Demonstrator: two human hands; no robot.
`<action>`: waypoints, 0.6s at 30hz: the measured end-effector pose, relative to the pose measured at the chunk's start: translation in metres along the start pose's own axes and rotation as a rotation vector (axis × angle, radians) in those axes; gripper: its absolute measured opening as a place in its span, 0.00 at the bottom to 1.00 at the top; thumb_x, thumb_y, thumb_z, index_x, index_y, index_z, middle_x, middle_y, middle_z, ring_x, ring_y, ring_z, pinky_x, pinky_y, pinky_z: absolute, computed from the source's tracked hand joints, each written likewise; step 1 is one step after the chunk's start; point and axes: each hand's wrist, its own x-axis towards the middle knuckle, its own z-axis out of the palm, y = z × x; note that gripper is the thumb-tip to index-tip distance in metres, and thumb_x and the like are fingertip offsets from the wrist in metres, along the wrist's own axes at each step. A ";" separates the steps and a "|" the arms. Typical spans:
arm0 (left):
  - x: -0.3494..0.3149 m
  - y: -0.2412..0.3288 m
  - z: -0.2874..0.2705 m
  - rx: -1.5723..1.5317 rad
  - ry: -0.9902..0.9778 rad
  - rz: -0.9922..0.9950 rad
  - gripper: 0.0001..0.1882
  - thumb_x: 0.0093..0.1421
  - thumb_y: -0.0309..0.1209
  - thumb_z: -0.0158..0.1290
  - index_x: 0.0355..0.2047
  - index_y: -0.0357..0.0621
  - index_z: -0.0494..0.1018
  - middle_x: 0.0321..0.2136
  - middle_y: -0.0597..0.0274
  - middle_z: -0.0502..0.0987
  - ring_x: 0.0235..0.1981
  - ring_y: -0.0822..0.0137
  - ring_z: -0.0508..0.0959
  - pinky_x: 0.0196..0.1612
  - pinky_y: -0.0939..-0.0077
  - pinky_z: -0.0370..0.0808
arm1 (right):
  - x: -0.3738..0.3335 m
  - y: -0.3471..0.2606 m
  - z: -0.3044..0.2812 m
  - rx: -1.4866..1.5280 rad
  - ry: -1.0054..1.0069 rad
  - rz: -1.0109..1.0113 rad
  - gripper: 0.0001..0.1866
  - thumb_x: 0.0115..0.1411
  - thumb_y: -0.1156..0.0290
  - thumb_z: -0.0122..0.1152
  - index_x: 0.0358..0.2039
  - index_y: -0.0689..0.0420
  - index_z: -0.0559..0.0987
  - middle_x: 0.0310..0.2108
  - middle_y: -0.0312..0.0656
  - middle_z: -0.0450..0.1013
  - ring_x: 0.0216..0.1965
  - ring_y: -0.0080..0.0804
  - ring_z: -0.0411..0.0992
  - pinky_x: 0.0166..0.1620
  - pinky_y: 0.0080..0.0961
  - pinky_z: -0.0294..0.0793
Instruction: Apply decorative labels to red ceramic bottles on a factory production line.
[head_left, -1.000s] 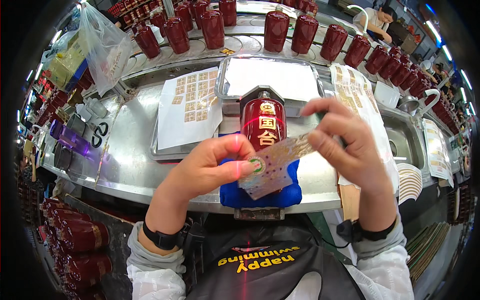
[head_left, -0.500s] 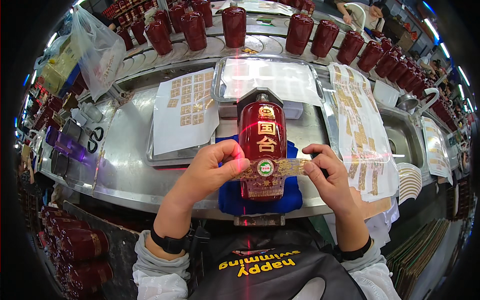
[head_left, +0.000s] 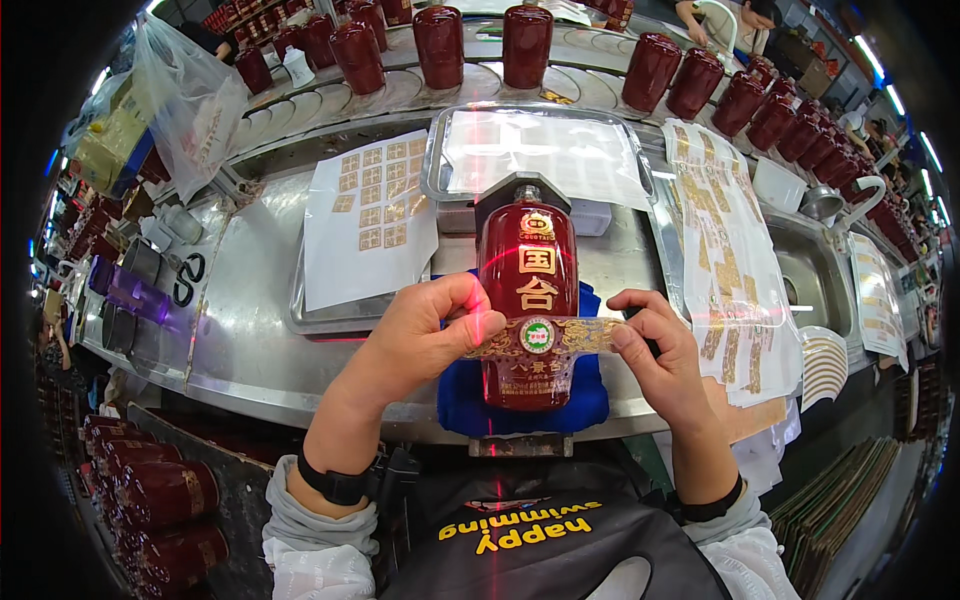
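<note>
A dark red glass bottle (head_left: pixel 528 240) with gold characters lies tilted back in a dark holder, its neck pointing away from me, over a blue cloth (head_left: pixel 592 400). Across its lower front stretches a clear label strip (head_left: pixel 585 335) with gold scrollwork and a round green-and-white emblem. My left hand (head_left: pixel 435 325) pinches the strip's left end between thumb and fingers, close to the bottle's side. The right end is pinched by my right hand (head_left: pixel 662 350). I cannot tell whether the strip's middle is stuck to the glass.
Gold square stickers on a white sheet (head_left: pixel 335 265) lie at left. Behind the bottle is a clear tray (head_left: pixel 432 165); at right hang sheets of gold labels (head_left: pixel 745 290) beside a sink (head_left: pixel 815 285). Red bottles (head_left: pixel 527 48) line a conveyor at the back. Scissors (head_left: pixel 187 280) lie far left.
The bottles on the back conveyor have moved to the right. Both hands keep their pinch on the strip, almost in the same place.
</note>
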 end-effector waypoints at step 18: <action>-0.005 -0.007 0.006 0.200 0.251 0.136 0.19 0.61 0.42 0.57 0.41 0.39 0.70 0.37 0.57 0.73 0.39 0.69 0.71 0.44 0.74 0.68 | 0.000 -0.001 -0.001 -0.001 -0.017 -0.006 0.10 0.60 0.72 0.61 0.26 0.64 0.77 0.42 0.47 0.71 0.34 0.26 0.70 0.37 0.20 0.68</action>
